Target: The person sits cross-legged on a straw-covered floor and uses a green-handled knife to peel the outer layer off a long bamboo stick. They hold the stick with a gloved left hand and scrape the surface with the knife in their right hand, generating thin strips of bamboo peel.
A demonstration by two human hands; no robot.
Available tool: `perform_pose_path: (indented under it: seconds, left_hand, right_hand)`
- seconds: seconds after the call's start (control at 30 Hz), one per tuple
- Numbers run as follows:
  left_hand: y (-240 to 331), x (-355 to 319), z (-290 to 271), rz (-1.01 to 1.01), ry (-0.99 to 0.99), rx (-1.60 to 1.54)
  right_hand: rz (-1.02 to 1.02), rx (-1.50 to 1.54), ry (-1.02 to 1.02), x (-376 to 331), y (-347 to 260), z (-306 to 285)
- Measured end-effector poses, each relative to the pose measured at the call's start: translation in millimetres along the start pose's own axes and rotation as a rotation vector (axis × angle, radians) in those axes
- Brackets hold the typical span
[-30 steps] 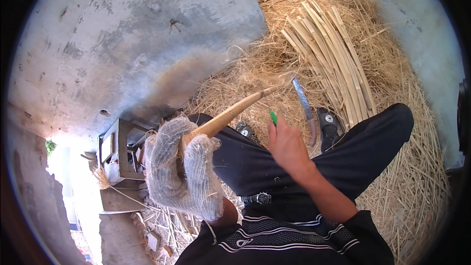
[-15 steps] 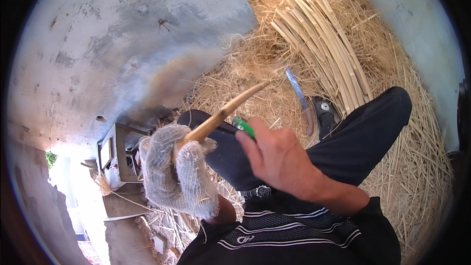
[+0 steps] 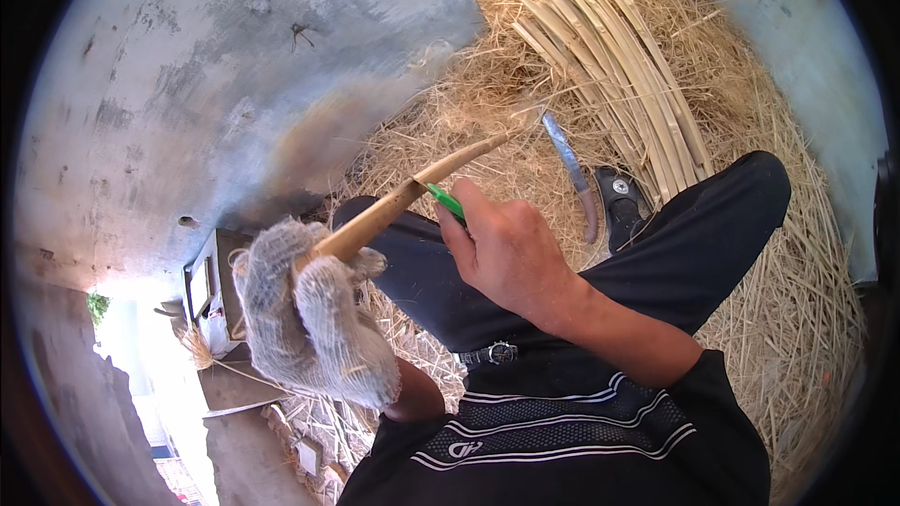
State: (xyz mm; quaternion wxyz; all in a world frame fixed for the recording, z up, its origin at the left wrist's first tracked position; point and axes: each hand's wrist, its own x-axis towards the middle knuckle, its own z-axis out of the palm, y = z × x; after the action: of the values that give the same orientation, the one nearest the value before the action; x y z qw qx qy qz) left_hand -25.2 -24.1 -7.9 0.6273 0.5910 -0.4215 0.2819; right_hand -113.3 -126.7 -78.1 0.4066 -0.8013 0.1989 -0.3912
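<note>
My left hand [image 3: 314, 319], in a whitish knit glove, is closed around the thick lower end of a tan bamboo strip [image 3: 380, 213]. The strip slants up and away to the right and looks curved toward its tip. My bare right hand [image 3: 516, 253] is closed on a small green-handled cutting tool [image 3: 446, 203]. The tool's front end meets the strip about midway along; its blade is mostly hidden. Beyond my right hand, on the shavings, lies a long knife [image 3: 567, 159] with a bluish-grey blade and a brown handle.
Several split bamboo strips [image 3: 619, 84] lie side by side at the far right, on a bed of pale shavings [image 3: 778, 347]. My crossed legs [image 3: 694, 234] are in front of me. A stained wall [image 3: 234, 84] rises at left, with a boxy wooden stand [image 3: 220, 281] beneath it.
Both hands have shifted slightly left, the left hand also tilting the strip. The green-handled tool has moved up and left, and its front end is now against the strip.
</note>
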Motion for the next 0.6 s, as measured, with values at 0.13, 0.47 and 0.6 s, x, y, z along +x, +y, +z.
perform_pose_path:
  seconds: [0.13, 0.47, 0.6]
  left_hand:
    - [2.6, 4.6, 4.1, -0.092, 0.06, 0.04]
    - [-8.6, 19.7, -11.7, -0.215, -0.028, 0.134]
    - [-8.7, 18.9, -15.1, -0.295, 0.065, 0.002]
  right_hand:
    - [-0.018, -0.085, 0.044, 5.6, 4.8, 12.2]
    - [0.363, -0.515, -0.197, -33.7, 163.1, 26.5]
    - [0.516, -0.504, -0.132, -94.9, 204.8, -4.8]
